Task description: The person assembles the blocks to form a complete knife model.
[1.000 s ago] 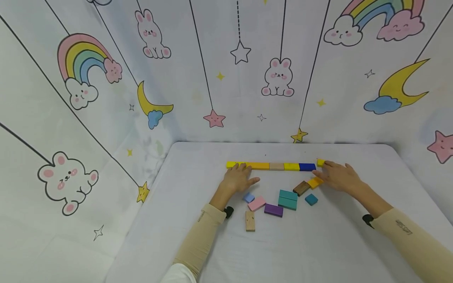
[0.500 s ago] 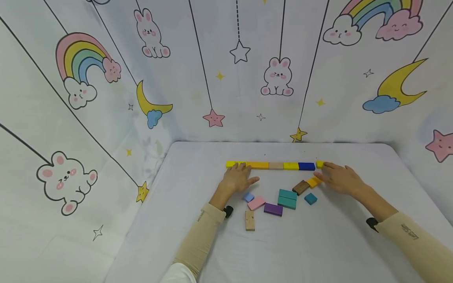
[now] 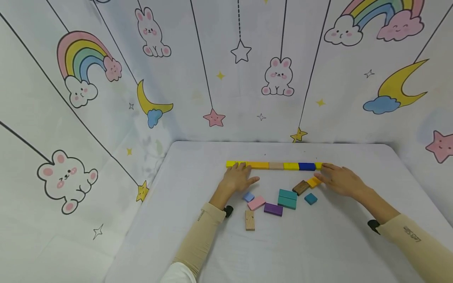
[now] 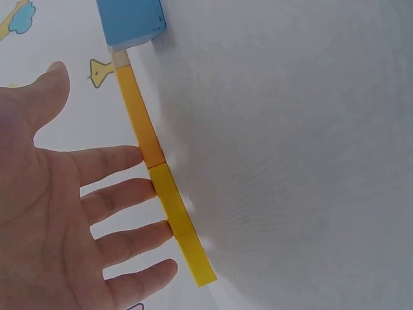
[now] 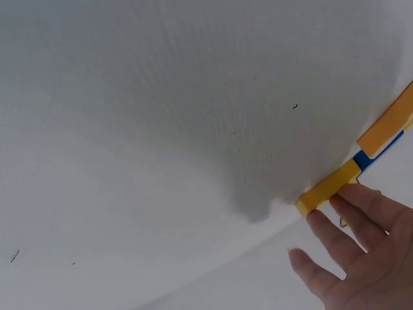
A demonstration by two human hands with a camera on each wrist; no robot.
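A straight row of coloured blocks runs across the white table. It has a yellow block [image 3: 236, 163] at the left end, then an orange block [image 3: 258, 165], a beige block [image 3: 276, 166], another yellow block [image 3: 291, 166] and a dark blue block [image 3: 306, 166]. My left hand [image 3: 236, 181] has spread, straight fingers touching the near side of the left yellow and orange blocks. At the far right end, my right hand [image 3: 340, 180] touches a third yellow block [image 5: 329, 188] with its extended fingertips. That block meets the blue one. The right thumb lies close to a loose orange block [image 3: 313, 182].
Nearer me lie a brown block [image 3: 301, 188], a teal-blue block [image 3: 310, 199], two green blocks [image 3: 287, 199], a purple block [image 3: 273, 209], a pink block [image 3: 256, 203], a light blue block [image 3: 249, 197] and a wooden block [image 3: 249, 220]. A patterned curtain [image 3: 240, 98] stands behind the table.
My right hand has slid the right-end yellow block toward the row, closing the gap beside the dark blue block. The left hand stays in place.
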